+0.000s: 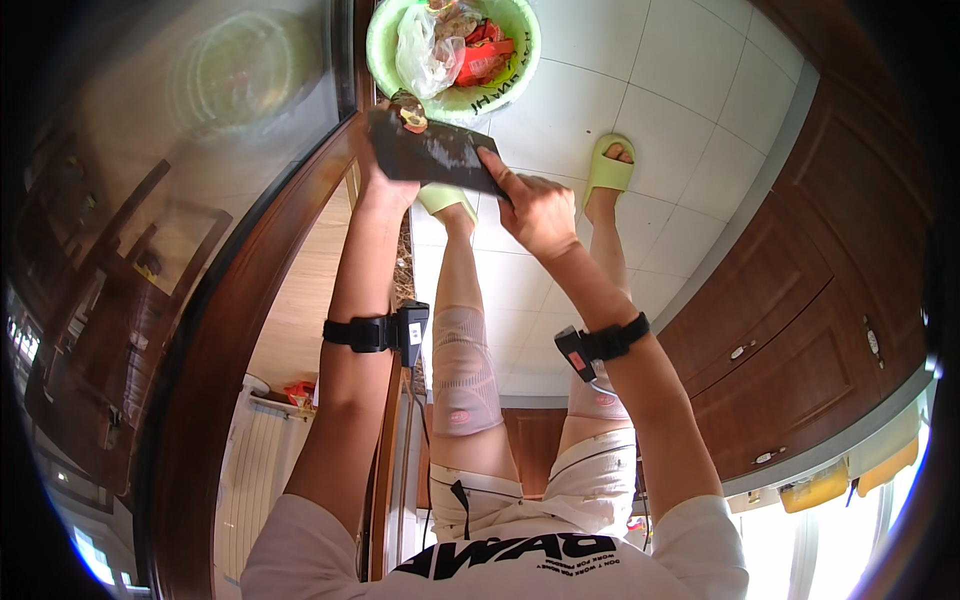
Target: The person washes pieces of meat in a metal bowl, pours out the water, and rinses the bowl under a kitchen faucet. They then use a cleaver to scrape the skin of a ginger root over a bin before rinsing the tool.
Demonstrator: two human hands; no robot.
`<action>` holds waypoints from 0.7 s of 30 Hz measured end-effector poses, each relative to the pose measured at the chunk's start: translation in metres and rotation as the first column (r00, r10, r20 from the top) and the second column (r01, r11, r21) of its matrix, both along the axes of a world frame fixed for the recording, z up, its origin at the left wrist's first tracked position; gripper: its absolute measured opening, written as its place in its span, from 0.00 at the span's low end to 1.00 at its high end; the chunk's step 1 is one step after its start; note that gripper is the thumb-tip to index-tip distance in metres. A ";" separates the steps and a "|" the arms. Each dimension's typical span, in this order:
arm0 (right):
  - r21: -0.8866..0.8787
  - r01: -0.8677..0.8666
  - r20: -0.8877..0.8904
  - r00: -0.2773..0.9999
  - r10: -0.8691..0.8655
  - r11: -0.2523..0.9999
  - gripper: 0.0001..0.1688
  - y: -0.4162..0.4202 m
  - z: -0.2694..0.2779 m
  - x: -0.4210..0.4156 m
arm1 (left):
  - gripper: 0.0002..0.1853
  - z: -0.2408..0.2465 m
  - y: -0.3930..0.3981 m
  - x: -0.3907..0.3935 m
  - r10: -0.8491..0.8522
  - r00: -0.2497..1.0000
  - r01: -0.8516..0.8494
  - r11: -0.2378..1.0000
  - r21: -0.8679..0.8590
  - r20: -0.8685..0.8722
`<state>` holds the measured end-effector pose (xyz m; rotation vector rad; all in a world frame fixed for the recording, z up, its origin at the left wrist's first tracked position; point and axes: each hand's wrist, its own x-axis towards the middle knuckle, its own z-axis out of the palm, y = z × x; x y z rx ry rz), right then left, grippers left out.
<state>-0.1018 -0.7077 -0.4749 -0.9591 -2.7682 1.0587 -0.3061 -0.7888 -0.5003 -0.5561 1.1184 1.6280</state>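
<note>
My right hand grips the near end of a dark, broad-bladed cleaver, with one finger laid along the blade. The blade points left and crosses in front of my left hand, hiding most of its fingers. At the blade's far edge, a dark brown piece of food, perhaps a root vegetable, shows a pale yellowish cut patch; my left hand appears to hold it from behind the blade. Just beyond lies a pale green plastic basin holding a clear plastic bag and red wrappers.
A wood-framed glass door runs along the left. White floor tiles lie below, with my green slippers on them. Brown wooden cabinets line the right side. Each forearm wears a black strapped device.
</note>
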 end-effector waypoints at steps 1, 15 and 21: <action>-0.080 0.025 0.099 0.995 -0.017 0.996 0.35 0.002 -0.008 -0.003 | 0.18 0.007 0.005 0.000 -0.013 1.000 0.008 0.987 -0.157 -0.028; -0.095 0.124 0.060 0.991 -0.119 0.988 0.31 0.006 0.031 0.000 | 0.18 0.021 0.012 0.003 -0.027 0.998 0.027 1.000 -0.015 0.058; 0.013 -0.022 0.039 0.999 0.021 1.000 0.35 -0.001 0.059 -0.005 | 0.19 0.008 -0.005 0.008 0.067 0.994 -0.060 0.995 0.077 -0.085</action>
